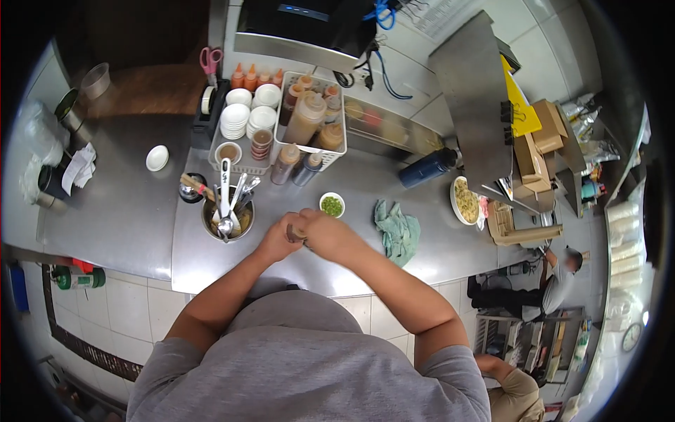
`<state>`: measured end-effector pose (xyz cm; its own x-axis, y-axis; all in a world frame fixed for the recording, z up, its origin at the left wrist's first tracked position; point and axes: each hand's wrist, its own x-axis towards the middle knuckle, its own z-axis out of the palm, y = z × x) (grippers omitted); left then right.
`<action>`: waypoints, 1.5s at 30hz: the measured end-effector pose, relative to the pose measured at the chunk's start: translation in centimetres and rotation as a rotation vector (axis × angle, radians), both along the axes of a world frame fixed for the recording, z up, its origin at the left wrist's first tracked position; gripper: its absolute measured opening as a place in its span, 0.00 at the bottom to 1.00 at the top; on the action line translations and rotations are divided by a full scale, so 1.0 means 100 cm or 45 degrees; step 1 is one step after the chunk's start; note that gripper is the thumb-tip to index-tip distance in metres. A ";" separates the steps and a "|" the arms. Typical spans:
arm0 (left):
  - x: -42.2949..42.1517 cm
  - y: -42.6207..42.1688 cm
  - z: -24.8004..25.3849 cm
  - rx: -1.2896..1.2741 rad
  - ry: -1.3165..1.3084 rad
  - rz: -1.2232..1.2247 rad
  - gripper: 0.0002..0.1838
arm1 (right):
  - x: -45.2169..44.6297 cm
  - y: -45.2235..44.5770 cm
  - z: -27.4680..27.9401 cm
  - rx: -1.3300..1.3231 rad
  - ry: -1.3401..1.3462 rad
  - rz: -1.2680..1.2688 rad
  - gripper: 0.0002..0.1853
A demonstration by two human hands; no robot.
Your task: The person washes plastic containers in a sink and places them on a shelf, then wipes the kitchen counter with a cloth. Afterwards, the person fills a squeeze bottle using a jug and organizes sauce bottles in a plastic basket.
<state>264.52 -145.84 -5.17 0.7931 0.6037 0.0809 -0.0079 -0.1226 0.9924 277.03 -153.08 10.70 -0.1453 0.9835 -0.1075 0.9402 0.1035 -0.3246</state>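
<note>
My left hand [280, 238] and my right hand [325, 235] meet over the near part of the steel counter [271, 278], fingers closed together. Between them shows a small dark brownish patch; whether it is a held item I cannot tell. Just beyond my right hand is a small white bowl [341, 199] of chopped green herbs [331, 206]. A metal container [242, 226] holding spoons [225, 184] and other utensils stands to the left of my left hand. A crumpled green cloth [398, 235] lies to the right.
Beyond the hands are a white basket [341, 133] of sauce bottles [306, 116] and stacked white bowls [235, 119]. A dark blue bottle [429, 167] and a bowl of food [464, 200] are on the right. One white dish [157, 158] sits at left. Two other people are at right.
</note>
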 end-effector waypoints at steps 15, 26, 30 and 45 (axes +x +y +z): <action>0.012 -0.009 -0.033 0.675 0.139 0.137 0.34 | -0.041 -0.009 -0.023 0.167 -0.136 -0.705 0.20; -0.033 -0.023 0.021 0.661 0.109 0.371 0.48 | 0.024 0.001 0.005 0.557 0.362 -0.859 0.25; -0.053 -0.034 0.041 0.489 0.133 0.268 0.42 | 0.066 0.018 0.016 0.629 0.282 -0.913 0.25; 0.127 0.151 0.197 1.212 0.198 0.483 0.34 | 0.146 0.009 -0.050 0.476 0.479 -0.739 0.34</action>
